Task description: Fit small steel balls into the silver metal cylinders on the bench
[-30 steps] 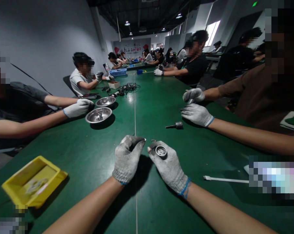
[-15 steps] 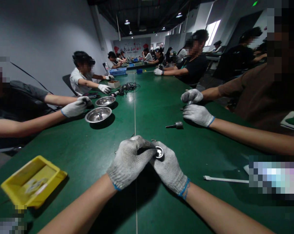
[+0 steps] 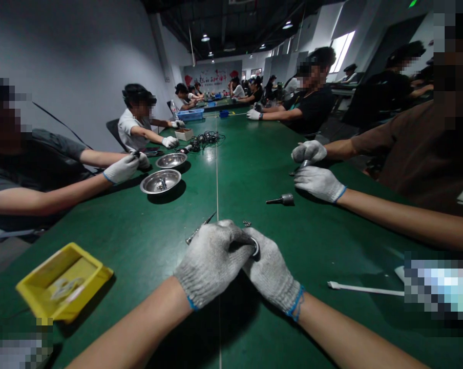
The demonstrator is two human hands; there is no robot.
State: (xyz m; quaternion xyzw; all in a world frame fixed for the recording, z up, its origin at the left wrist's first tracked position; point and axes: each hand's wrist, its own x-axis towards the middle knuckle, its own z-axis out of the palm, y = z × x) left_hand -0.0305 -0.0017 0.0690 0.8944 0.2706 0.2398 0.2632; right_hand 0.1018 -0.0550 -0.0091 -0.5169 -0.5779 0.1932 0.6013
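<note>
In white knit gloves, my two hands meet over the green table. My right hand (image 3: 272, 271) is closed around a small round metal part (image 3: 256, 249), whose shiny rim shows at the fingers. Closed in a pinch, my left hand (image 3: 212, 261) presses its thumb and fingertips against the part's opening; whatever they pinch is hidden. Just beyond my left hand lies a slim pointed metal tool (image 3: 200, 229), partly covered. Several tiny metal rings (image 3: 247, 223) rest on the table beyond the fingertips.
A yellow bin (image 3: 64, 282) with pale pieces stands at left. Steel bowls (image 3: 160, 189) sit near a co-worker's gloved hands (image 3: 122, 168). At right are a metal cylinder with a thin shaft (image 3: 285, 200), a white cable (image 3: 365, 289) and another co-worker's gloved hands (image 3: 318, 182).
My left fingers have moved farther over the round part, covering most of its opening, and the part has tilted. More of the pointed tool shows. The view has shifted slightly.
</note>
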